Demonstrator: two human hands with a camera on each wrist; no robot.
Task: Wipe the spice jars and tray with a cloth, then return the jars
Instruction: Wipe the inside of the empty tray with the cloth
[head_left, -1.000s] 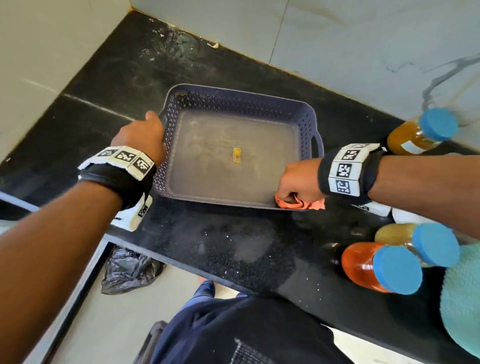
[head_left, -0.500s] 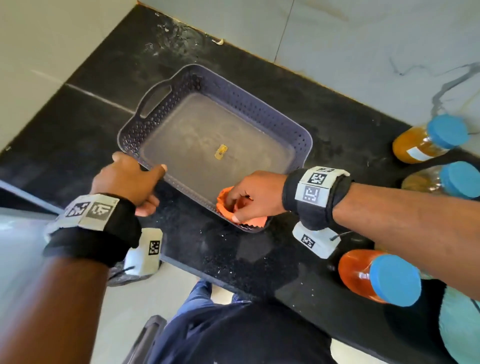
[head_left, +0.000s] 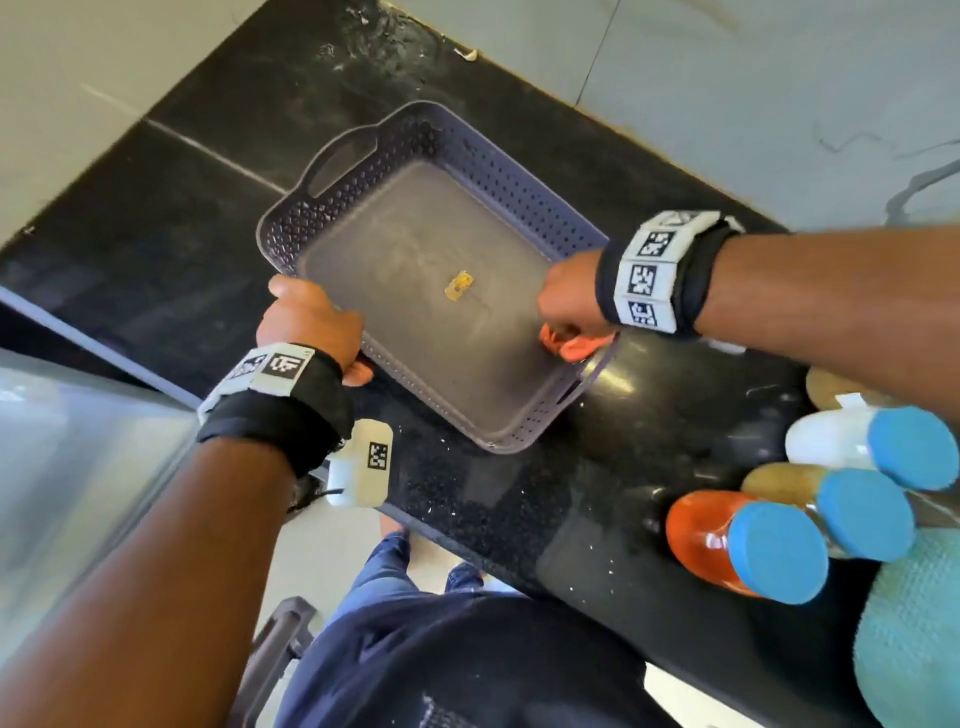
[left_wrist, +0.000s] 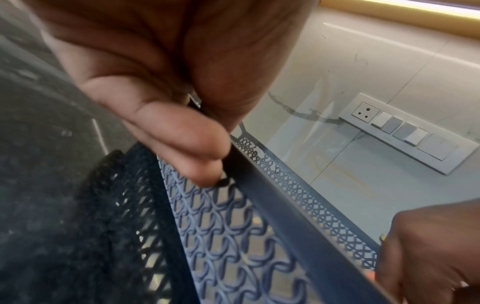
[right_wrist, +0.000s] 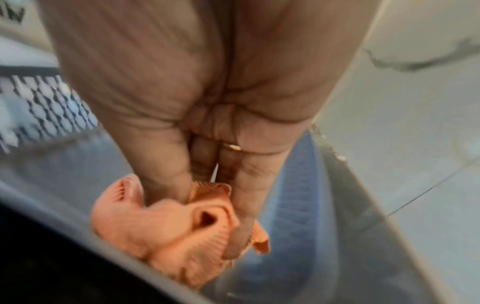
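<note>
A grey-purple perforated tray (head_left: 524, 208) lies turned at an angle on the black counter (head_left: 519, 509). My left hand (head_left: 311, 322) grips its near-left rim; in the left wrist view the fingers (left_wrist: 179, 139) curl over the rim (left_wrist: 275, 207). My right hand (head_left: 569, 301) grips a bunched orange cloth (head_left: 574, 345) and holds it against the tray's right end, inside the wall. The right wrist view shows the cloth (right_wrist: 166, 230) under my fingers (right_wrist: 246, 195). A small yellow scrap (head_left: 458, 285) lies on the tray floor. Three blue-lidded spice jars (head_left: 748, 540) stand at the right.
A light-blue towel (head_left: 914, 623) lies at the counter's right front corner. The tiled wall (head_left: 727, 78) runs behind the counter, with a switch panel (left_wrist: 407, 131) on it. The counter's front edge runs just below the tray; the person's legs (head_left: 415, 566) stand beneath.
The tray has turned on the counter, its handle end swinging away to the upper left. My right hand with the cloth moved from the near edge to the right end; my left hand shifted along the rim.
</note>
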